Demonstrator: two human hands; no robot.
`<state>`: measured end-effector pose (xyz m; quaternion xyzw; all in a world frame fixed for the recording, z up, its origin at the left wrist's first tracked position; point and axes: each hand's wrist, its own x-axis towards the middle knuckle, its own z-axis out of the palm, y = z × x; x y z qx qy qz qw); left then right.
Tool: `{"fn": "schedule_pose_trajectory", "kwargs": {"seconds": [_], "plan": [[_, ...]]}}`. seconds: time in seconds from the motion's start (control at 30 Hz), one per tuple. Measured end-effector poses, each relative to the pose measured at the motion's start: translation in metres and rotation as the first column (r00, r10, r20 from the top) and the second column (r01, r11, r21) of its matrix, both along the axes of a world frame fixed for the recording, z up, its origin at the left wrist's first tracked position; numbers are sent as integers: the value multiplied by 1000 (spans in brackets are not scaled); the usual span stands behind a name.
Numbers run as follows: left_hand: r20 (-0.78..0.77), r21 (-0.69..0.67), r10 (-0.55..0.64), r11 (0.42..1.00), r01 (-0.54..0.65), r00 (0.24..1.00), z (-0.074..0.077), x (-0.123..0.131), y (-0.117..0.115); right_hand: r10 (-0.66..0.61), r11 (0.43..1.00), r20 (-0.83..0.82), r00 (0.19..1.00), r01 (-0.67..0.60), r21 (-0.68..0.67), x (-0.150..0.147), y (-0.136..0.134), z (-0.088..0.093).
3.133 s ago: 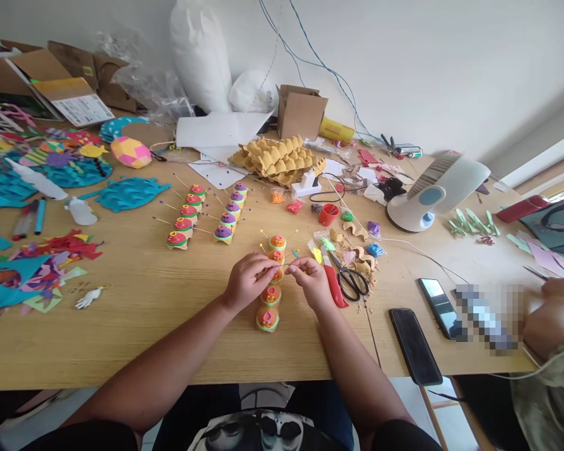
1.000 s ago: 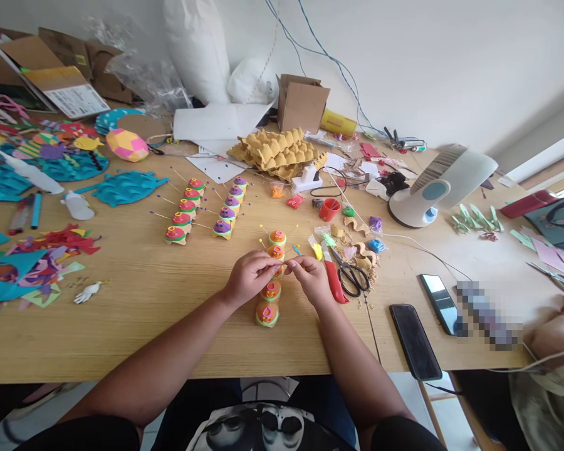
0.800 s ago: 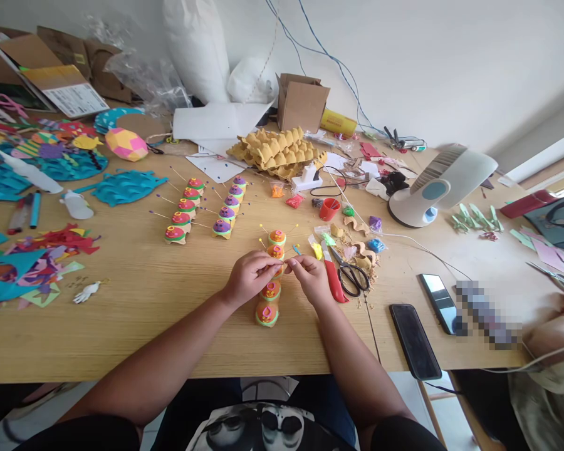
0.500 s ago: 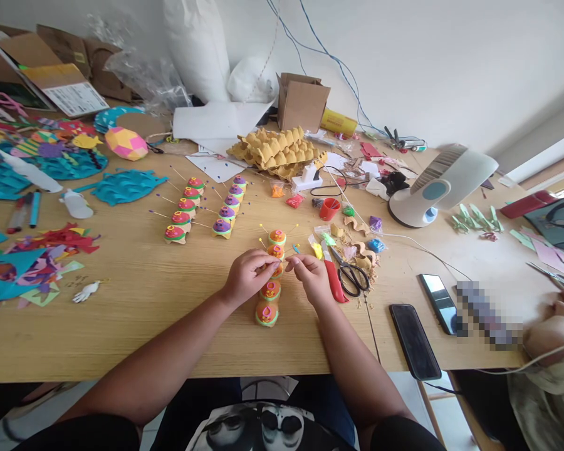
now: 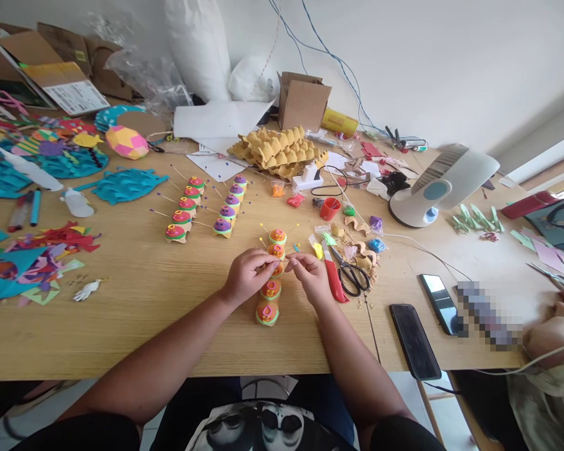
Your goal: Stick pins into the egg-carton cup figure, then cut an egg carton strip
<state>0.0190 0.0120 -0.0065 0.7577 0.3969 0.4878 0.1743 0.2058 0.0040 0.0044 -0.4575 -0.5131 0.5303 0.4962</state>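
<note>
While right hand (image 5: 311,275) works caterpillar craft (image 5: 267,311), red cutter (image 5: 334,285), scissors (image 5: 352,277) just beside.

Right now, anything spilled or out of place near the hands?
Tan cardboard crumbs lie scattered beside the black-handled scissors, right of the right hand. The black smartphone lies with one end at, perhaps over, the wooden table's front edge.

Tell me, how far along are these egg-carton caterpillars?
Two pink-and-purple egg-carton caterpillars look done, purple-tipped pins along both sides. In hand: the orange egg-carton caterpillar; left hand and right hand pinch at its middle cup. Its far cups carry yellow-tipped pins; the two nearest cups show none.
</note>
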Motion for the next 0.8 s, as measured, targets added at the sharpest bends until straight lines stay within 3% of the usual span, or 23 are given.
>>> {"fn": "schedule_pose_trajectory", "kwargs": {"seconds": [0.63,0.8], "plan": [[27,-13,-7,1000,8,1000,2,1,-1,27,999,-88,996,-28,-15,-1,0,-5],[45,-24,-29,999,30,999,2,1,-1,18,1000,-45,999,-17,15,-2,2,-9]]}}
